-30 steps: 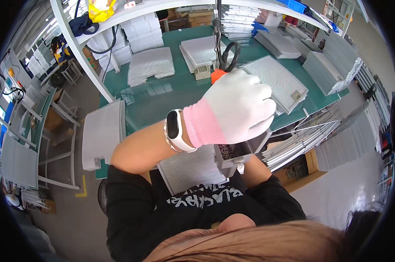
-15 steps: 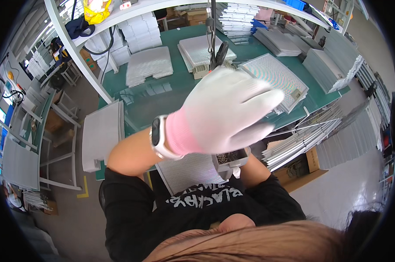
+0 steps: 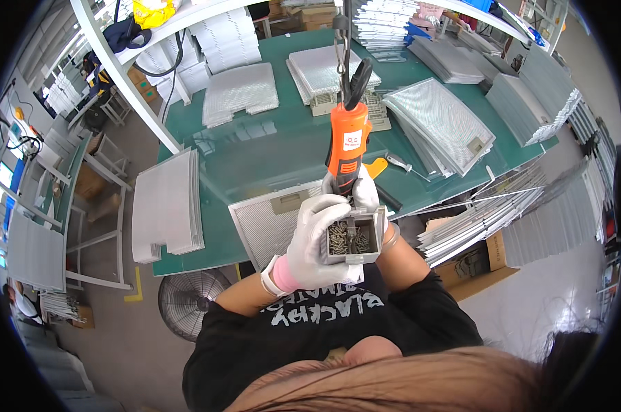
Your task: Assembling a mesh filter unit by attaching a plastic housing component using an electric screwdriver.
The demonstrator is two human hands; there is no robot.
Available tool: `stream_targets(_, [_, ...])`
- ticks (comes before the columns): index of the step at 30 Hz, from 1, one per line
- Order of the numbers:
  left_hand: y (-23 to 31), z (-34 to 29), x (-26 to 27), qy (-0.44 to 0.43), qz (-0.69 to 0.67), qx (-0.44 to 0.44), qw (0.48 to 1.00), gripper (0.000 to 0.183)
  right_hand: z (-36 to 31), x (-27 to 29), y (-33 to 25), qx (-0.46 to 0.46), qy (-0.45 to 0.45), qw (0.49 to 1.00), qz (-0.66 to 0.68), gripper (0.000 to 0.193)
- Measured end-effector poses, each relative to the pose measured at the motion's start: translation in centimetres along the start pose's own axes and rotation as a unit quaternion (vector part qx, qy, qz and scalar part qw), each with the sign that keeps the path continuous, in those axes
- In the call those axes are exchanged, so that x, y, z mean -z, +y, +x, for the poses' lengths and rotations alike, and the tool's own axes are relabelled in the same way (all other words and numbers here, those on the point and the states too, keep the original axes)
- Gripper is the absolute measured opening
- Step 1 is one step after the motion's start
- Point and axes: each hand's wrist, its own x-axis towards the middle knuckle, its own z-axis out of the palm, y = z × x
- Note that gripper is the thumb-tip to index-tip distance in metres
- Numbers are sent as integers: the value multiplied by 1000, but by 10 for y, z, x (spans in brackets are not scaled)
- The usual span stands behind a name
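Both hands wear white gloves. My left hand (image 3: 307,244) is closed against the left side of a small grey box (image 3: 375,257), which holds loose screws (image 3: 339,237); its lower fingers are hidden under the box. Just beyond the box, my right hand (image 3: 367,189) wraps the lower end of an orange electric screwdriver (image 3: 350,141), which hangs upright from a hook. The box hides much of that hand, and sits beside the right wrist. Under and left of my hands lies a metal mesh panel (image 3: 259,230) with a recessed handle plate, at the table's near edge.
On the green table (image 3: 238,168) lie stacked mesh panels (image 3: 441,123), a hand screwdriver (image 3: 398,162) and an orange-yellow flat tool (image 3: 376,167). White panels (image 3: 166,206) stand at the left edge. A floor fan (image 3: 187,302) stands below left; a cardboard box (image 3: 486,268) sits below right.
My left hand has come down and back from over the table to the screw box. The orange screwdriver and my right hand, covered before, now show.
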Motion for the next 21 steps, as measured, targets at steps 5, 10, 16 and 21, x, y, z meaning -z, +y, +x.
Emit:
stream_targets(5, [-5,-2,2,-15,-43,33,998,97,-3,-7,-11,10,48,999,-22,79])
stream_targets(10, [-9,0,1,-24,0,44,999,111,-20,5,-9,-42,78,994,-71,47])
stream_targets(16, [-13,4,1,16,-1,17,1000,99,-73,50,-6,-131,128,952,-244,39])
stream_targets(21, [-14,3,-9,31,-1,24,999,103,-95,18,-92,-254,234,918,-194,27])
